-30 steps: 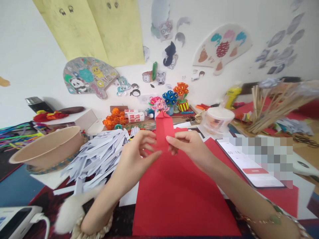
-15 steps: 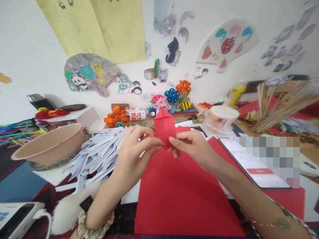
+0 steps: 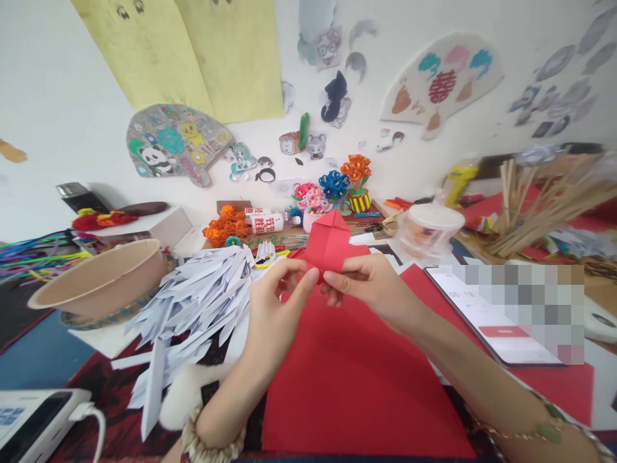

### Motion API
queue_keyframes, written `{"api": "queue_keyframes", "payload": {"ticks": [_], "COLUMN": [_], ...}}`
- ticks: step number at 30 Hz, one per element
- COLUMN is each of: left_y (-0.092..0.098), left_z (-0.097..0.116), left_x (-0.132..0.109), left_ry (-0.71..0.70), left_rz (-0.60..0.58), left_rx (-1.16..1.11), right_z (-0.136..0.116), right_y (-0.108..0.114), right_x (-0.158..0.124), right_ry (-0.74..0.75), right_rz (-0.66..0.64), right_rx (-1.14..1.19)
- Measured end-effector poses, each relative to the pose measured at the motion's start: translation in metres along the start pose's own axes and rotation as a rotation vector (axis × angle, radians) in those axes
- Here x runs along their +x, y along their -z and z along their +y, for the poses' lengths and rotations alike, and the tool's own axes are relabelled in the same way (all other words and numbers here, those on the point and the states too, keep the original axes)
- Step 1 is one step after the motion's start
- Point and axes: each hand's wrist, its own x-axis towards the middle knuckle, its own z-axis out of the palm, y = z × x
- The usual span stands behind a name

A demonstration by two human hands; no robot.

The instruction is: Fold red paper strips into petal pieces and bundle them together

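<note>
Head view: pointed, folded red paper (image 3: 328, 247)

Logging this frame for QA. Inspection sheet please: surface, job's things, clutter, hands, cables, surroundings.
Surface: table largely covered; red sheet lies flat below the hands.
Job's things: folded red piece, pointed top, held above the sheet.
Clutter: white paper strips, tan bowl, phone, lidded tub, wooden sticks, glue bottle.
Grippers: left hand and right hand both pinch the folded red piece's lower edge.
Cables: white cable plugged into a white device, lower left.
Surroundings: white wall with paper cutouts and yellow sheets.
</note>
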Motion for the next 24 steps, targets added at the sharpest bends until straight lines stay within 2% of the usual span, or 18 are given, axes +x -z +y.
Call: {"api": "queue_keyframes", "payload": {"ticks": [11,24], "left_y": [-0.007,-0.010], "left_z": [-0.003,-0.003], "left_x": [-0.005,-0.006], "left_ry": [0.066,0.088], "left_rz": [0.084,0.075], "left_rx": [-0.104,-0.145], "right_z": [0.002,0.006], "right_y": [-0.004,-0.004], "right_x": [-0.001,-0.001], "right_ry": [-0.056,-0.039], "right_rz": [0.004,0.065], "right_rx": [0.032,0.004]}}
